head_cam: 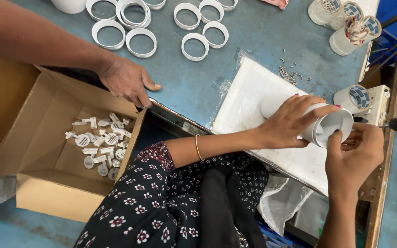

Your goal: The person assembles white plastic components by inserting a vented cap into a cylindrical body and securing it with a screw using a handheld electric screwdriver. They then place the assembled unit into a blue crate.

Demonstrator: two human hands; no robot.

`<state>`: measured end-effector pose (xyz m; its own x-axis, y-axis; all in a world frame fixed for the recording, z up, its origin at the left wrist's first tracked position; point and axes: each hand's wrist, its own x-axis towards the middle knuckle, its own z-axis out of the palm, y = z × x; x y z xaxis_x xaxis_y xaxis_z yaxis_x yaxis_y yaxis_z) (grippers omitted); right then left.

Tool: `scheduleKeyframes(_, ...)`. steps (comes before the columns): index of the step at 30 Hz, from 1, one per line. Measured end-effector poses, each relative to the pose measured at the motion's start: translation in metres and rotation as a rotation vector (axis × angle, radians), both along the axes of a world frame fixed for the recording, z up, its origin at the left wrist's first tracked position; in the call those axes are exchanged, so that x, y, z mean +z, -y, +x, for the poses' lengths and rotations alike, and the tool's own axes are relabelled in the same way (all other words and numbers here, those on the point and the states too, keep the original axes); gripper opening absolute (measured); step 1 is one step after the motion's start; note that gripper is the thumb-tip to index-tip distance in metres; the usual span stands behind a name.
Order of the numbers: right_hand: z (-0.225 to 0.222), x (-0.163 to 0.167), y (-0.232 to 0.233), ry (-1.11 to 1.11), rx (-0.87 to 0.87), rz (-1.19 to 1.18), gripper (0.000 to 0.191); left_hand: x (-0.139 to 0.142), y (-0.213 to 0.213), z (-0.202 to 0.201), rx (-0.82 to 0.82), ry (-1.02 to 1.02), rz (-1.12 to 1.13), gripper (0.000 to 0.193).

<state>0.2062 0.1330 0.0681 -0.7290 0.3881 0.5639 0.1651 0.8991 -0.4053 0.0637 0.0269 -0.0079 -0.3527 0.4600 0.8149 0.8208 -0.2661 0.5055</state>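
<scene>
White tube [323,125] lying across a white board [246,103], long axis running ten to four o'clock, open mouth facing four o'clock, left hand [290,123] wrapped over it, right hand [354,158] fingers pinching its rim.

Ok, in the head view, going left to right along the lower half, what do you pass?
Cardboard box holding small white plastic parts → bracelet on the wearer's left forearm → left hand gripping the white cylinder → right hand at the cylinder's open end.
</scene>
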Motion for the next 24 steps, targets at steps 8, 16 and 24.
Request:
scheduleKeyframes(8,-0.003,0.014,0.003,0.037,0.08,0.486,0.018,0.004,-0.011,-0.048,-0.536,0.027,-0.11,0.111)
scheduleKeyframes(16,-0.006,0.024,0.016,-0.003,-0.059,0.323,0.015,-0.026,-0.021,-0.025,-0.306,0.008,0.063,0.112)
scheduleKeyframes(24,-0.005,0.022,-0.001,0.016,-0.072,-0.092,0.015,-0.024,-0.048,-0.022,-0.135,0.07,0.038,0.113)
